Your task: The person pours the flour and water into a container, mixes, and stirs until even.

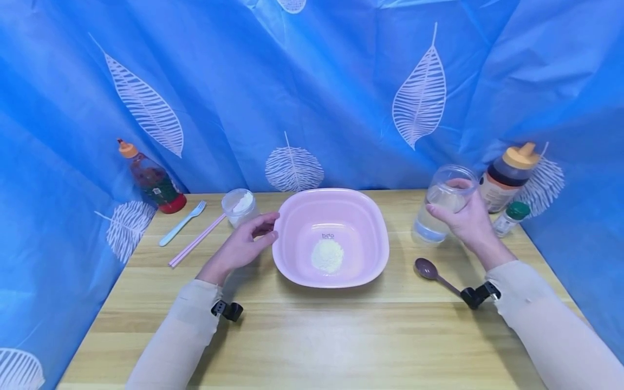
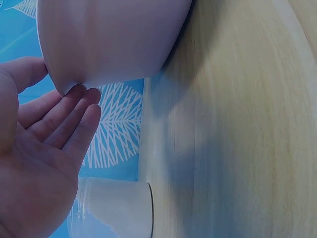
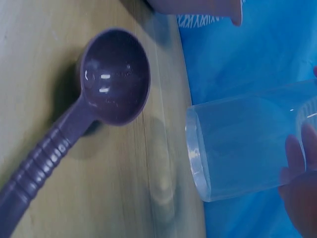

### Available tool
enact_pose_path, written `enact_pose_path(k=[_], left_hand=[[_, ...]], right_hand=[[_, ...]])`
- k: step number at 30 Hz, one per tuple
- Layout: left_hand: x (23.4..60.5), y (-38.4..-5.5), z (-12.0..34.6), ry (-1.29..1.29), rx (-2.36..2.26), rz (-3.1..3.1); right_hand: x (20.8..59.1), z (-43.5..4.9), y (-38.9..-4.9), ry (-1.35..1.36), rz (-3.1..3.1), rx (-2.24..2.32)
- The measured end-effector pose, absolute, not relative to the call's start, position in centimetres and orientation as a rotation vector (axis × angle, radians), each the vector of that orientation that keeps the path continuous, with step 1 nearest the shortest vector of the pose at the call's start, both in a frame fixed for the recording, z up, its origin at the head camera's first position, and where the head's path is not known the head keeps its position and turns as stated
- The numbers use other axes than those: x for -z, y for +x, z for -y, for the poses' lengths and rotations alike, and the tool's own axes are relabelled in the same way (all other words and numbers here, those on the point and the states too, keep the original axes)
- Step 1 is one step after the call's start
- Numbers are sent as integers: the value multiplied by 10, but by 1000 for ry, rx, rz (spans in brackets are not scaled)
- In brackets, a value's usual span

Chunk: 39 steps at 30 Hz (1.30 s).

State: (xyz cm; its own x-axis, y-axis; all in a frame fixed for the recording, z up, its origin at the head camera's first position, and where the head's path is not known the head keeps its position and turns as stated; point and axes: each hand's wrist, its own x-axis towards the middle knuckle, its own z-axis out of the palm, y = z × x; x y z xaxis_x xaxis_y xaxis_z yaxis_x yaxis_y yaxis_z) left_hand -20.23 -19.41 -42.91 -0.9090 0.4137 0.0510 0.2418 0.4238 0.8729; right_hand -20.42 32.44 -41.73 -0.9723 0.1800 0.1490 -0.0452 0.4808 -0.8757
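Observation:
A pink plastic basin stands mid-table with a mound of white powder on its bottom. My left hand touches the basin's left rim with its thumb and fingertips, the fingers nearly straight in the left wrist view. On the right, my right hand grips a clear jar from its outer side, thumb across the front. The jar looks to hold clear liquid, and its base appears slightly off the table in the right wrist view. A brown spoon with a deep round bowl lies below that hand.
Behind my left hand stands a tub of white powder. Pink chopsticks, a light blue fork and a red sauce bottle are farther left. A dark sauce bottle and green-capped shaker stand behind the right hand.

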Motion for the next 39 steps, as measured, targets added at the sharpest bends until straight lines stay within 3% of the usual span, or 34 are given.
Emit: enact_pose_path(k=[39], left_hand=[[428,-202,193,587,-1493,-2501]], right_hand=[[396,-285,-173,429,2710,-1226]])
